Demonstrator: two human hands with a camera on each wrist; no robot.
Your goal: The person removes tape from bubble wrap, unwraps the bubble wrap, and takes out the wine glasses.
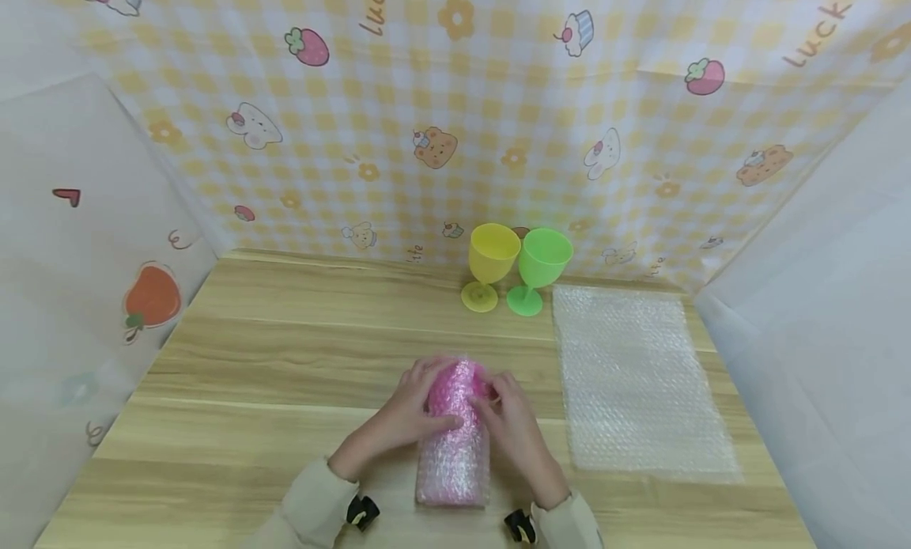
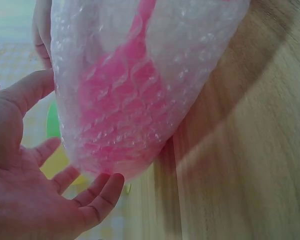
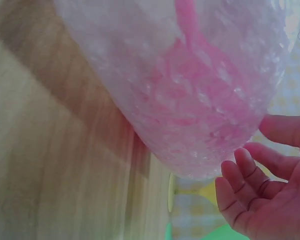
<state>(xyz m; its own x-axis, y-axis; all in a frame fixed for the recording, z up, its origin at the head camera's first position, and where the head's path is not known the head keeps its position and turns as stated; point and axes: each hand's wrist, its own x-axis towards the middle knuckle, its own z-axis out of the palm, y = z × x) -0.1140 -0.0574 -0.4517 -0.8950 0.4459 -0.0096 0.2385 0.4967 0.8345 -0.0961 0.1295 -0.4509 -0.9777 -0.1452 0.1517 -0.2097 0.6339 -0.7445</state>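
A pink goblet [image 2: 122, 95] lies rolled in bubble wrap [image 1: 453, 470] at the table's near middle. Its bowl and stem show through the bubbles, with the bowl at the far end. My left hand [image 1: 415, 405] holds the roll from the left, thumb across the top and fingers round the far end. From the right, my right hand [image 1: 509, 419] grips the wrap near the bowl end between thumb and fingers. In the right wrist view, its fingertips [image 3: 227, 170] sit right at the rounded end of the wrap.
Behind the roll stand a yellow goblet [image 1: 493, 256] and a green goblet [image 1: 544, 260], side by side and upright. A flat sheet of bubble wrap [image 1: 644, 391] lies on the wooden table [image 1: 285, 335] at the right. Patterned cloth [image 1: 320, 122] hangs along the back edge.
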